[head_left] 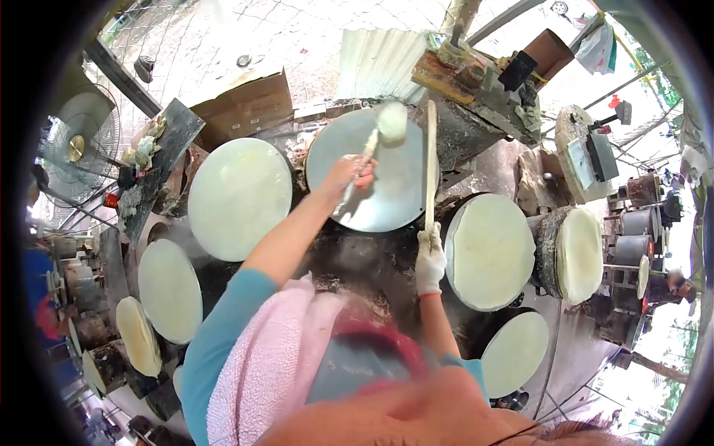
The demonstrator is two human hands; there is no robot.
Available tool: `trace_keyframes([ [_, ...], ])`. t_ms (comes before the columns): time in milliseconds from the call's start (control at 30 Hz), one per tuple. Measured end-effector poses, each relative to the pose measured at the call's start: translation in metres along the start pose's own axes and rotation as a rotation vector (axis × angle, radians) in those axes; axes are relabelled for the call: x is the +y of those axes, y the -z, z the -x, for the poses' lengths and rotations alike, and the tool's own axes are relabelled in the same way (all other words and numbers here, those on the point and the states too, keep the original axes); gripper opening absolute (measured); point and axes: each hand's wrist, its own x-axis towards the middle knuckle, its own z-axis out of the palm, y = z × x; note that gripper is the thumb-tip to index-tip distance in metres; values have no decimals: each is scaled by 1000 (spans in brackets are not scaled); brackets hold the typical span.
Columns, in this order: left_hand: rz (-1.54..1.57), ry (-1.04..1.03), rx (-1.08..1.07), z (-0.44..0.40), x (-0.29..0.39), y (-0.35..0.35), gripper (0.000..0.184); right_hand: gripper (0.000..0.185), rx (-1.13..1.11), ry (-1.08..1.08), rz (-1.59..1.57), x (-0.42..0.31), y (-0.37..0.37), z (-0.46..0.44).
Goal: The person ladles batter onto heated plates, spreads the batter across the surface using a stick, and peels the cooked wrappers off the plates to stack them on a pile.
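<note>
My left hand (349, 176) is bare and closed around the handle of a ladle (392, 123). The ladle's bowl, whitish with batter, is over the far edge of a round grey griddle (327, 175). My right hand (430, 267), in a white glove, grips the lower end of a long flat wooden stick (431, 160). That stick points away from me along the griddle's right edge. Only a smooth grey surface shows on the griddle under my left hand.
Pale round sheets lie on stoves at left (239, 199) and right (491, 251). A stack of pale sheets (580, 255) stands farther right. A cardboard box (245, 111) sits behind, a fan (76, 147) at far left. A pink towel (253, 357) hangs over my front.
</note>
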Motion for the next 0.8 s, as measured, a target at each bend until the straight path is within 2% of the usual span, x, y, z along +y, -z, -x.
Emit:
trace_keyframes([
  [33, 1, -22, 44, -21, -19, -11, 24, 44, 19, 42, 32, 12, -7, -13],
  [133, -107, -74, 226, -60, -59, -36, 24, 52, -155, -109, 681, 14, -11, -30],
  [167, -160, -92, 291, -67, -67, -39, 26, 55, -169, -82, 703, 44, -15, -33],
  [267, -693, -147, 458, -64, -59, -29, 37, 53, -178, -128, 728, 36, -5, -36],
  [300, -795, -163, 487, -57, -52, -23, 37, 49, -172, -138, 664, 36, -7, -40],
  [367, -1037, -524, 617, -50, -49, 3, 36, 40, -141, -29, 102, 82, -45, -45],
  [400, -1144, -712, 672, -45, -46, 16, 36, 28, -230, -213, -122, 55, -47, -44],
  [467, -1097, -667, 735, -22, -23, 34, 36, 12, -285, -646, -538, -8, -51, -40],
  [533, -1129, -658, 765, 0, -8, 62, 29, 14, -323, -426, -468, 8, -54, -49],
  [567, -1060, -662, 719, 15, -3, 71, 27, 17, -145, -63, -195, 13, -52, -50],
  [600, -992, -675, 672, 33, 8, 71, 26, 20, -151, -64, -212, 6, -39, -52],
  [633, -923, -690, 627, 48, 14, 76, 24, 21, -62, -101, -279, 38, -48, -57],
  [667, -1073, -769, 634, 55, 7, 95, 23, 21, 27, -142, -344, 72, -61, -60],
  [700, -1224, -843, 633, 59, -10, 120, 21, 22, -138, -387, -388, 37, -60, -53],
  [733, -1219, -786, 616, 65, -15, 129, 20, 24, -306, -631, -394, -4, -58, -47],
  [767, -1215, -730, 601, 72, -20, 138, 19, 25, -363, -667, -401, -23, -66, -45],
  [800, -1054, -544, 574, 83, -16, 136, 17, 26, -425, -703, -406, -33, -70, -45],
])
